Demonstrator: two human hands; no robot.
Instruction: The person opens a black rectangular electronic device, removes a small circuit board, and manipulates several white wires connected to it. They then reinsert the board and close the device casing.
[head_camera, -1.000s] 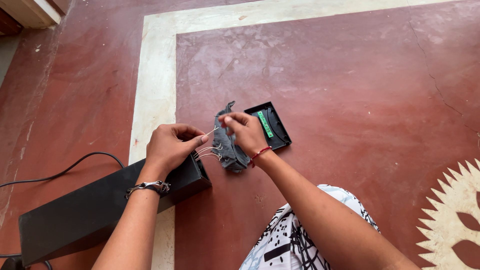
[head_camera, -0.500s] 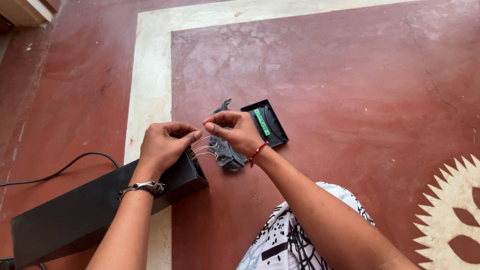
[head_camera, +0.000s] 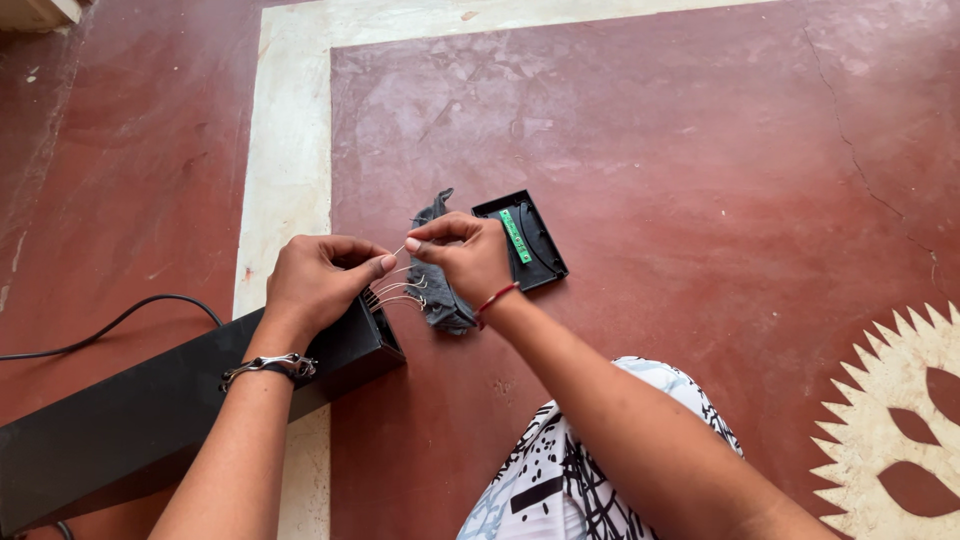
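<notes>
I have one of the thin pale wires (head_camera: 400, 249) pinched between the thumb and forefinger of my right hand (head_camera: 462, 262), pulled up and away from the rest of the bundle. The remaining thin wires (head_camera: 400, 292) fan out just below that pinch, loose and curling, coming from the open end of the long black rectangular box (head_camera: 150, 420). My left hand (head_camera: 318, 283) is curled closed against that open end, thumb tip almost meeting my right fingertips; whether it grips a wire itself I cannot tell. By my judgement the work is midway: the box's end is already open and its small black plastic end cover with a green circuit strip (head_camera: 522, 240) lies off to the far right of my grip, but only one wire is singled out and the others are untouched. A crumpled dark grey cloth (head_camera: 438, 300) lies under my right wrist. A black cable (head_camera: 110, 322) trails off to the left. All of it sits on a polished red cement floor (head_camera: 680, 180) with a cream inlaid border (head_camera: 290, 120) and a cream sunburst motif (head_camera: 890, 430) at the far right; my patterned black-and-white garment (head_camera: 570, 480) shows beneath my right forearm
</notes>
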